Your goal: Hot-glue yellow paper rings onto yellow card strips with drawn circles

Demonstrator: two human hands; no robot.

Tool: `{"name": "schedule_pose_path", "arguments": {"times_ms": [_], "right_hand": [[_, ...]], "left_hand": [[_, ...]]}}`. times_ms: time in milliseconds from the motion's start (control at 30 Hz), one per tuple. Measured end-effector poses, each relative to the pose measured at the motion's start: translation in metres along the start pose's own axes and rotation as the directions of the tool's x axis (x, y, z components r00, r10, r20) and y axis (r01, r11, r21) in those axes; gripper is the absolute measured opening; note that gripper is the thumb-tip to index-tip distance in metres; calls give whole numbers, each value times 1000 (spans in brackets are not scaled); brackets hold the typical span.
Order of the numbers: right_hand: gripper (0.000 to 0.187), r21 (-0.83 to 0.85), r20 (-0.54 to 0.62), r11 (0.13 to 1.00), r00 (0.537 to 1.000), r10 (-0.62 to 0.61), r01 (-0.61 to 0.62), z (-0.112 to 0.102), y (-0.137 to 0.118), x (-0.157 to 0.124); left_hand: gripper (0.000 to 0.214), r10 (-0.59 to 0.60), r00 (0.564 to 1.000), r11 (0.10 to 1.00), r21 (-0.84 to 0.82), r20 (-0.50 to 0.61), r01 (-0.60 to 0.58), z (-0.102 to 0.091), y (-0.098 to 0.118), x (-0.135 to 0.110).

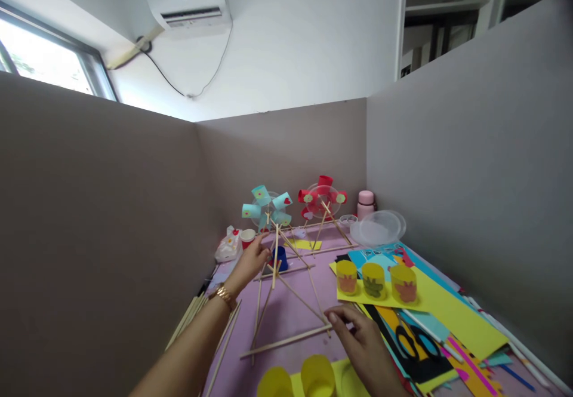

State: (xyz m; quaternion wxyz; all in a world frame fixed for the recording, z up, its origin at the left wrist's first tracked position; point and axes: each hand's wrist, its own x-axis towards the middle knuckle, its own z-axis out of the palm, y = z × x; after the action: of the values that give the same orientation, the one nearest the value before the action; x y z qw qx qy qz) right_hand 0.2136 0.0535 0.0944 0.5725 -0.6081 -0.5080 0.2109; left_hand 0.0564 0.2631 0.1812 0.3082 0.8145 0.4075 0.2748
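A frame of thin wooden sticks (pixel 286 342) stands on the purple tabletop, with slanting legs and crossbars. At its near right corner, my right hand (pixel 358 340) is closed, thumb and finger pinching the stick end. My left hand (pixel 254 261), wearing a gold wristband, reaches beside the frame's upper upright stick (pixel 276 251); its index finger is stretched out and the fingers look apart. Whether they touch the stick is hard to see. Behind stand a wheel with light-blue paper cups (pixel 282 200) and a wheel with red cups (pixel 325 183), on stick supports. A blue cup (pixel 280 258) sits behind the frame.
Yellow cups (pixel 373 280) stand on coloured paper sheets (pixel 441 301) at the right, near black-handled scissors (pixel 416 343). More yellow cups (pixel 317 376) are at the front edge. Loose sticks (pixel 190 319) lie left. Clear plastic discs (pixel 380 228) and a pink bottle (pixel 365 204) stand behind. Grey partitions (pixel 286 152) enclose the table.
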Motion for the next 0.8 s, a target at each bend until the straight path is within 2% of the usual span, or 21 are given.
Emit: {"name": "schedule_pose_path", "arguments": {"times_ms": [200, 367, 467, 567, 667, 800], "right_hand": [[32, -15, -6, 999, 999, -39, 39, 5, 0, -1], [26, -60, 9, 993, 995, -97, 98, 15, -9, 16], [20, -91, 9, 986, 990, -141, 141, 28, -16, 36], [24, -104, 16, 979, 985, -172, 173, 47, -21, 55], [25, -112, 35, 978, 985, -172, 175, 65, -23, 69], [14, -117, 73, 982, 987, -143, 151, 81, -24, 80]], "left_hand": [[35, 8, 991, 983, -184, 133, 17, -15, 4, -41], [29, 48, 969, 975, -224, 242, 7, -12, 3, -58], [26, 61, 968, 976, -217, 245, -6, -5, 3, -60], [23, 96, 964, 976, -215, 246, -42, 2, 3, -59], [26, 109, 968, 974, -217, 228, -58, 8, 3, -55], [25, 90, 980, 976, -211, 177, -52, 11, 1, -53]]}}
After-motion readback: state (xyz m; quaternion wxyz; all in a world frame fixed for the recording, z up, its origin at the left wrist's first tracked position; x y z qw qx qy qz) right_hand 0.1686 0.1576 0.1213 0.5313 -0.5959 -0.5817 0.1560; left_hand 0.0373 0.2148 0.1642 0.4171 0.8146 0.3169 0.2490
